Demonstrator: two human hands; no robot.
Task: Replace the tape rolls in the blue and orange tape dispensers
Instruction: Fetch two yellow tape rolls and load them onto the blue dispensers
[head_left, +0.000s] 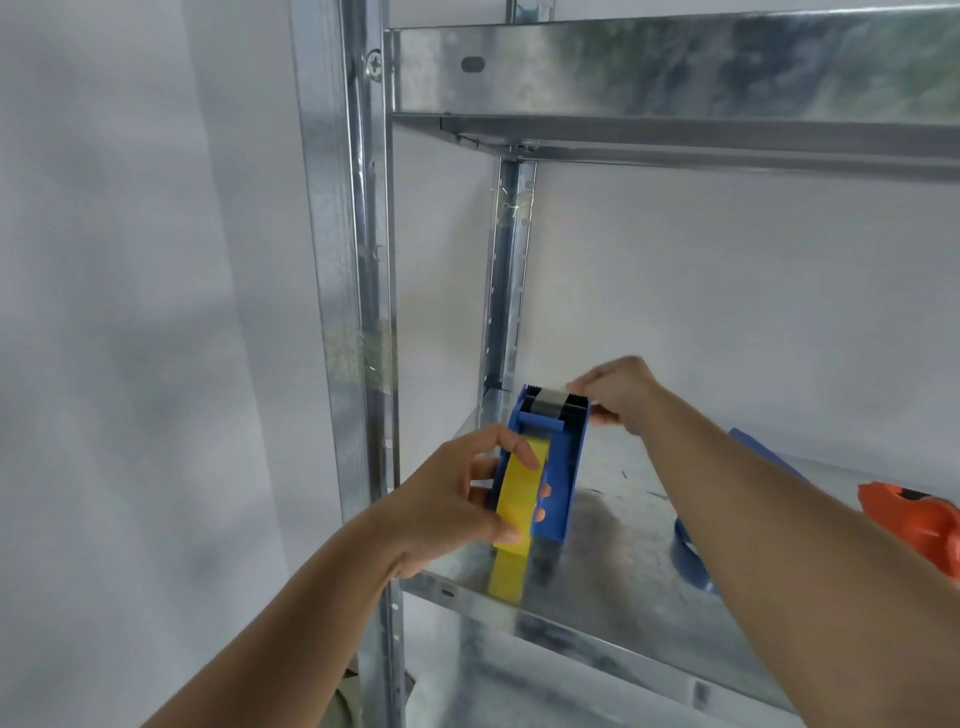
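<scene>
Lying lengthwise, blue dispenser (558, 467) points its cutter away (toward wall).

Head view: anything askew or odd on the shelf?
Nothing damaged or spilled. The yellow tape roll sits only partly inside the blue dispenser, sticking out its near end, held by the left hand.

Left hand (452, 499) grips the yellow tape roll (517, 499) in the blue dispenser (563, 467) — right hand (621, 395) pinches its cutter end.
</scene>
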